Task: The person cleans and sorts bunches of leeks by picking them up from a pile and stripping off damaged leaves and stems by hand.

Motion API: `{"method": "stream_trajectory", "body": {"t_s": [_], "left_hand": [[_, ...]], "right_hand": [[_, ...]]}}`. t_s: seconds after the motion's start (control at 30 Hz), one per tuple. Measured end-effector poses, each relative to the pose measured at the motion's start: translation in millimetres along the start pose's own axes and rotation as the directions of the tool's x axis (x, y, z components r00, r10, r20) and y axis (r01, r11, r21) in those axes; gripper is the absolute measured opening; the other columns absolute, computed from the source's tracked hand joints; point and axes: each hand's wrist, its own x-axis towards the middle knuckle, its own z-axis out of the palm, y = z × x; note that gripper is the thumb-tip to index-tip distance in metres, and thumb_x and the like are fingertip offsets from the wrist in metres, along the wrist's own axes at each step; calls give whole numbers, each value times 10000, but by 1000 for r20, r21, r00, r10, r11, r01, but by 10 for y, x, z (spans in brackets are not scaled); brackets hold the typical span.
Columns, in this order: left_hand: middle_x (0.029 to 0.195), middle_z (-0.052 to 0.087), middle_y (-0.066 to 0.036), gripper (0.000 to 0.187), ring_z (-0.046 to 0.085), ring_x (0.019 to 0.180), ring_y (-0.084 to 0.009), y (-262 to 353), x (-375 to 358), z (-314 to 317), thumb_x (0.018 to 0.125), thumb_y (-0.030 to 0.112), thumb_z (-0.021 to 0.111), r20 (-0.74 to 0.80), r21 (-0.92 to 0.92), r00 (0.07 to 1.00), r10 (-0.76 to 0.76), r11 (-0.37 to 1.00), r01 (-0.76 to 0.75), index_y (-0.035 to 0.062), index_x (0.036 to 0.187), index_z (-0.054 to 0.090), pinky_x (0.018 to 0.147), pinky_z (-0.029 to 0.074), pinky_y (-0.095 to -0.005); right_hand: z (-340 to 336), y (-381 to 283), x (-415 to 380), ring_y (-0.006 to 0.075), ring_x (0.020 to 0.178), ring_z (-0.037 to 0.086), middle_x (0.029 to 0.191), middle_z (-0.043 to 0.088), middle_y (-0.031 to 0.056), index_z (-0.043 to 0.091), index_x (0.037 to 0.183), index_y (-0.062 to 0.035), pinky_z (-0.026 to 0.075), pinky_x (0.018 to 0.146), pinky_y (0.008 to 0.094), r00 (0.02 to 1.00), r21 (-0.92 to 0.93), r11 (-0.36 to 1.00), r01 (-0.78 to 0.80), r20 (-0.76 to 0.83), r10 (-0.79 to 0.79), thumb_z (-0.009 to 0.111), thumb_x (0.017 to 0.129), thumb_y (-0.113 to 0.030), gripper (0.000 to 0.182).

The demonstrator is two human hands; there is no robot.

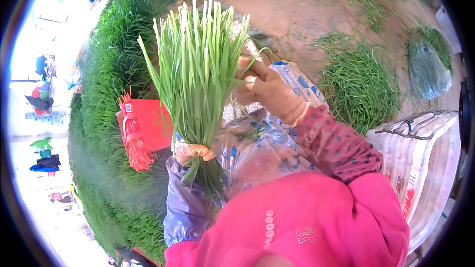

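Greenery (106, 69) in a long, dense bank is seen at left, a loose heap of thin stalks (363, 89) at right. Between them, a sheaf of green, pale-ended stalks (200, 79) is clamped near its dark leafy end by the left hand (196, 153). Beside it, the right hand (274, 91) is curled; whether anything is gripped cannot be told.

Overexposed left side, fisheye curve, black corners

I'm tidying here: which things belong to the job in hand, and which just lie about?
Job:
- chive-like bundle in the left hand
- right hand, beside it

Apparently lying about:
- loose greens pile
- white plastic basket
- red packet, use unclear
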Motion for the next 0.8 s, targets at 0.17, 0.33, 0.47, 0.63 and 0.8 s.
{"method": "stream_trajectory", "body": {"t_s": [0.17, 0.33, 0.47, 0.63, 0.8], "left_hand": [[1083, 586, -104, 864, 383, 513, -146, -126, -8, -170, 806, 49, 743, 205, -113, 978, 50, 993, -28, -11, 1482, 209, 510, 342, -306], [763, 512, -78, 836, 392, 499, -134, -116, 39, 50, 814, 40, 723, -19, -111, 999, 31, 993, -33, -30, 1477, 218, 491, 331, -291], [740, 500, -80, 535, 412, 558, -151, -249, 13, -58, 846, 139, 714, -98, -58, 995, -11, 998, 5, -67, 1272, 466, 527, 348, -307], [687, 420, -36, 386, 395, 678, -179, -240, -8, -161, 896, 342, 634, -13, 6, 1000, 19, 1000, -19, 68, 678, 471, 640, 321, -318], [695, 415, -16, 395, 387, 678, -165, -230, -26, -66, 845, 368, 686, -287, -13, 955, -79, 997, 78, 69, 683, 484, 637, 312, -298]], "right_hand": [[-120, -363, -87, 69, 703, 518, 816, 592, -24, 582, 1222, -15, 447, 667, 245, 981, -603, 788, 121, -50, -189, 629, 904, -197, 370], [-8, -543, 5, 119, 646, 546, 734, 609, 60, 613, 1192, -43, 462, 635, 277, 967, -825, 562, 60, -92, -238, 631, 904, -196, 326], [-9, -278, 17, 319, 735, 647, 796, 667, 125, 670, 1000, -79, 503, 670, 399, 897, -896, 207, 393, 324, -301, 606, 860, -273, 247], [159, -207, -267, 186, 685, 631, 752, 659, 103, 683, 876, -55, 485, 609, 332, 628, -746, 548, 379, 642, 440, 604, 874, -210, 174], [-200, -909, -416, 70, 680, 577, 764, 665, 22, 692, 991, 41, 447, 594, 217, 711, -535, 783, -318, 412, 570, 664, 889, -149, 218]]}}
